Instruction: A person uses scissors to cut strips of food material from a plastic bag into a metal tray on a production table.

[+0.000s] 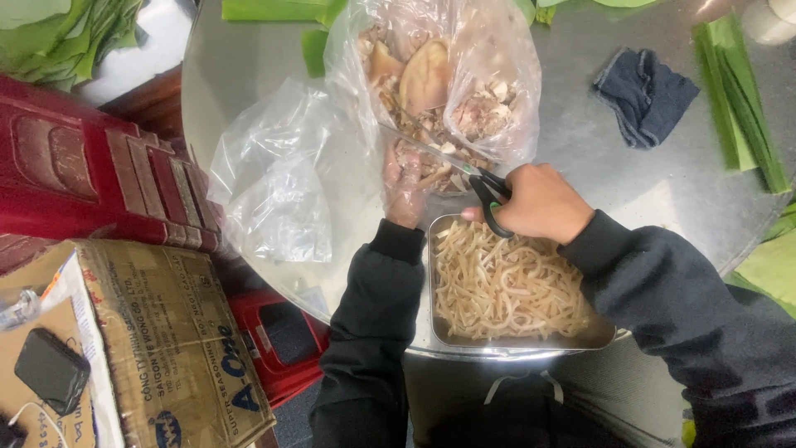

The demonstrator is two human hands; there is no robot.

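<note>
Closest to the person there's a rectangular metal tray (441, 332) sitting at the near edge of a round steel table (630, 182), heaped with pale, noodle-like strips (506, 286). Right above the tray's far edge, the right hand (539, 203) is closed around the black handles of a pair of scissors (464, 170), fingers through the loops, blades pointing off to the left and up. The left hand (404, 187) is pushed inside a clear plastic bag (497, 75), so I'm seeing it through the plastic — it looks curled around some of the pale meat pieces (431, 91) in there, but I can't tell how tight the grip is. The scissor blades lie right across the bag next to that hand.

Just left of it there's a second crumpled clear bag (274, 182). Further out on the table — a folded dark blue cloth (645, 95) to the right, and green leaf strips (742, 91) past that by the rim. Off the table on the left are red plastic stools (91, 166) and a cardboard box (166, 332).
</note>
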